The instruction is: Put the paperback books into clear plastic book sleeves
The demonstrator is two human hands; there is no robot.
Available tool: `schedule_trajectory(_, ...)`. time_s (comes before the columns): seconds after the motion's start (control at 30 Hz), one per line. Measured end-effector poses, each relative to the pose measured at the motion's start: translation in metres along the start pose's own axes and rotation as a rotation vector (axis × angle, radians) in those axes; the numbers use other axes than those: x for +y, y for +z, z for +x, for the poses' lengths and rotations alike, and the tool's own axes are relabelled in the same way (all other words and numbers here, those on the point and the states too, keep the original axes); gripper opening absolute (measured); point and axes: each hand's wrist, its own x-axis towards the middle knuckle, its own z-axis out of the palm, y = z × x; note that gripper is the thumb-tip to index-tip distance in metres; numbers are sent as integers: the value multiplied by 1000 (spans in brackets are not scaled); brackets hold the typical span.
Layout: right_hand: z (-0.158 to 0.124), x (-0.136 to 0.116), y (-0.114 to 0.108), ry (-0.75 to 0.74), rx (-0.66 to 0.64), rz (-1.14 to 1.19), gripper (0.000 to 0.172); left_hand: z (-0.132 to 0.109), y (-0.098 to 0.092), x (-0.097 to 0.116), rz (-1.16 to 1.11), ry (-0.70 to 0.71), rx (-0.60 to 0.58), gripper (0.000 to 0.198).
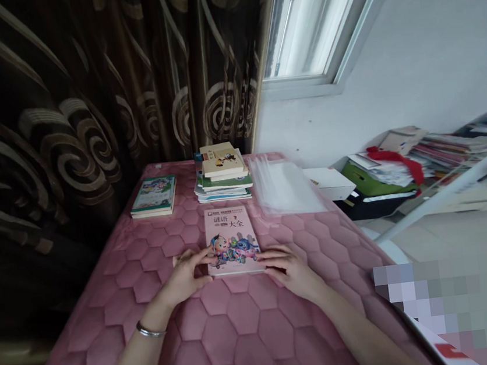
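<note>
A pink-covered book (232, 237) with cartoon figures and Chinese characters lies flat on the pink table cover (229, 330). My left hand (190, 275), below a silver bangle (150, 331), holds the book's left edge, with its thumb by the near corner and a finger on the cover. At the opposite edge, my right hand (291, 268) has its fingertips against the lower right side. Between them the two hands grip the book. Behind it stands a stack of books (223, 170). A green-edged book (155, 195) lies to the far left.
Translucent plastic sleeves (283, 187) lie at the back right, beside a white box (330, 182). Patterned dark curtains (147, 70) hang along the back and left. Beyond the table's right side are piled papers (438, 154) and a green bag (370, 177).
</note>
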Motion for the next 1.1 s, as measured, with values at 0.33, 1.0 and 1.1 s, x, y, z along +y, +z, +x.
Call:
schedule_trajectory(0.33, 8, -30, -5, 63, -75, -67, 20, 0, 10, 15, 118, 154, 160, 50)
schedule_trajectory(1.0, 28, -42, 29, 37, -5, -127, 11, 10, 23, 8, 156, 269, 187, 28)
schedule_trajectory(1.1, 21, -34, 20, 54, -12, -122, 14, 6, 15, 2, 159, 220, 140, 26)
